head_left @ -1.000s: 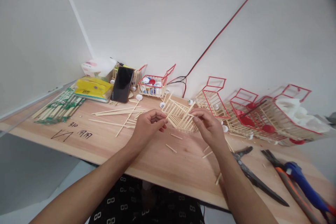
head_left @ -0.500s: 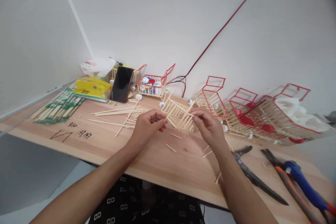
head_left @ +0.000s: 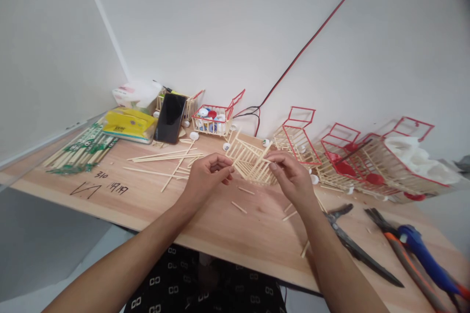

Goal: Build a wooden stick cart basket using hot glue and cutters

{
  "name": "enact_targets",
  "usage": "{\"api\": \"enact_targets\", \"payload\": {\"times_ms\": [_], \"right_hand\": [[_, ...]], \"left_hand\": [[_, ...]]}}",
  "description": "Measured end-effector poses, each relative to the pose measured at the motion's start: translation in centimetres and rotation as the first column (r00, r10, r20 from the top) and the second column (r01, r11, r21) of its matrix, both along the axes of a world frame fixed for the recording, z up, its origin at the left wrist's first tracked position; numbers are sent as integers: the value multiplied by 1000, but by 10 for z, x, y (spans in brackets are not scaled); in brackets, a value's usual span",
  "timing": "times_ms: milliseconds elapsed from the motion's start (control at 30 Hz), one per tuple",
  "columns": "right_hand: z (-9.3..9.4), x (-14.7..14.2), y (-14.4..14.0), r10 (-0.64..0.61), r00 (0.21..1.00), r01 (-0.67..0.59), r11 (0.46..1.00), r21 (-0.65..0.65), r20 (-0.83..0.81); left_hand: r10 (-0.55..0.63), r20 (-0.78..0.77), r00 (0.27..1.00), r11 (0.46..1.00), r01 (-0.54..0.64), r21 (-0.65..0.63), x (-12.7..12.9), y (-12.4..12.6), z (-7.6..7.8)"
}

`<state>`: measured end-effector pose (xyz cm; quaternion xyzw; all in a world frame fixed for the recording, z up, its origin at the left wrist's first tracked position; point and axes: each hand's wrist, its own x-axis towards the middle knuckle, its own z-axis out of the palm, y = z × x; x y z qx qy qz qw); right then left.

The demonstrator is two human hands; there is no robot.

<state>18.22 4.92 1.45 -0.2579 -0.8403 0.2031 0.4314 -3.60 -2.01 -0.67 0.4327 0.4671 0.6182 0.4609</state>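
Between my two hands is a small slatted basket frame (head_left: 253,161) made of thin bamboo sticks, tilted above the table. My left hand (head_left: 211,172) pinches its left side between thumb and fingers. On the opposite side, the thumb and fingers of my right hand (head_left: 290,176) close on the frame's edge. Short cut stick pieces (head_left: 239,207) lie on the wood below. Long loose bamboo sticks (head_left: 165,156) are spread to the left of my left hand.
Red-rimmed stick carts (head_left: 213,120) line the wall, several at right. Pliers (head_left: 356,249), an orange-handled cutter (head_left: 404,259) and a blue-handled tool (head_left: 428,254) lie at right. At left are a phone (head_left: 170,118), a yellow packet (head_left: 129,124) and bagged sticks (head_left: 81,149).
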Motion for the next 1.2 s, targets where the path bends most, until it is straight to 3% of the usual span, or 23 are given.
{"api": "enact_targets", "payload": {"times_ms": [700,1200], "right_hand": [[-2,0,4,-78,997,79,996,43,-14],[-3,-3,1,-103,995,103,994,28,-4]], "left_hand": [[-91,-81,993,993,96,63,7,-8,-1],[-48,-28,998,998,49,37,17,-11,5]]}}
